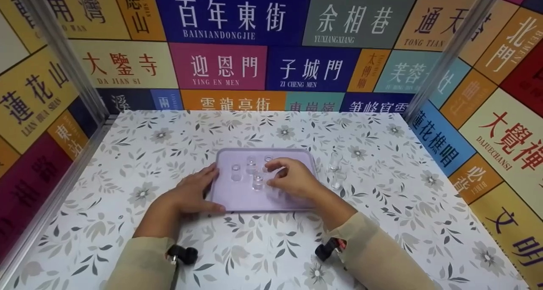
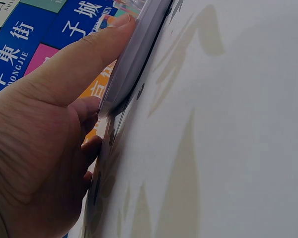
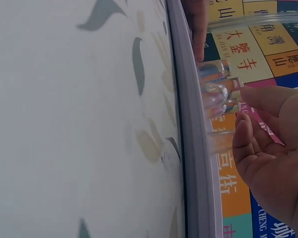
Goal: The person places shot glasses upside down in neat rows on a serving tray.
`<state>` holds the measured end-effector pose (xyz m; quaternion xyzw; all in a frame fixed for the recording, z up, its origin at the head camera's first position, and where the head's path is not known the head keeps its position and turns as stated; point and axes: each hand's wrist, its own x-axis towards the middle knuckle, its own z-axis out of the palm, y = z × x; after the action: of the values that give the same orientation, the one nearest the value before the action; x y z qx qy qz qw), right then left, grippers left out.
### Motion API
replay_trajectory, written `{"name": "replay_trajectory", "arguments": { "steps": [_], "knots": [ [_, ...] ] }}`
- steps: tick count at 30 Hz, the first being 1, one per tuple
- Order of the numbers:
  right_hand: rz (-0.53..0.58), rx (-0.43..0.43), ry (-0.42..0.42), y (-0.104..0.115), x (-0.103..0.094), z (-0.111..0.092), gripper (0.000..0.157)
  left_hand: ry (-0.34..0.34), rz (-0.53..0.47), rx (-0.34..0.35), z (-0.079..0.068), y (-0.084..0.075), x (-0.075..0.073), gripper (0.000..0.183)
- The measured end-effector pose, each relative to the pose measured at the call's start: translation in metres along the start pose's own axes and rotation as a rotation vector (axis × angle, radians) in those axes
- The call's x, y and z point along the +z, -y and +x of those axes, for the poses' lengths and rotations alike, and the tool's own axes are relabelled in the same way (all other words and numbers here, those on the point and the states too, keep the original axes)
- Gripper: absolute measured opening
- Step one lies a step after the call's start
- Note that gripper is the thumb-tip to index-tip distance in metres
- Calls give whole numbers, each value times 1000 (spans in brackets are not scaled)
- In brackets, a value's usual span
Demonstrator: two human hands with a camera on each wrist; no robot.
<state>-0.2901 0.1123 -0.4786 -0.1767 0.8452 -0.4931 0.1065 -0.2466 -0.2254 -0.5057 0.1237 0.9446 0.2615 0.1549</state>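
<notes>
Right hand (image 1: 292, 179) over the tray (image 1: 237, 198), grip parted: thumb and forefinger curved, a gap between the tips, nothing seen held. Thumb tip just beside the front vial (image 1: 257, 183), clear and upright; forefinger in front of the far-right vial (image 1: 268, 159), partly hidden. Contact with either: cannot tell. Back vial (image 1: 251, 165) and left vial (image 1: 236, 173) also upright on the tray, slightly apart. Left hand (image 1: 193, 194) spread round the tray's near left corner, fingers along the left edge, thumb straight against the front rim; its grip is loose, not curled round. Tray is lilac, flat on the counter (image 1: 254, 247), which has a grey leaf-and-flower pattern. Right of the tray, more clear glassware (image 1: 337, 180) on the counter. Beige sleeves (image 1: 377, 252) on both arms. Beyond, wall (image 1: 231, 16) of coloured name panels.
</notes>
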Motion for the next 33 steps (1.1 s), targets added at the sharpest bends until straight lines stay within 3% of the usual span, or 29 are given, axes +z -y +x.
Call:
{"name": "replay_trajectory", "arguments": {
  "steps": [24, 33],
  "knots": [
    [-20, 52, -176, -20, -93, -56, 41, 13, -2, -26, -1, -1, 0, 132],
    [-86, 61, -217, -33, -123, -70, 50, 3, 6, 0, -1, 0, 0, 130]
  ]
}}
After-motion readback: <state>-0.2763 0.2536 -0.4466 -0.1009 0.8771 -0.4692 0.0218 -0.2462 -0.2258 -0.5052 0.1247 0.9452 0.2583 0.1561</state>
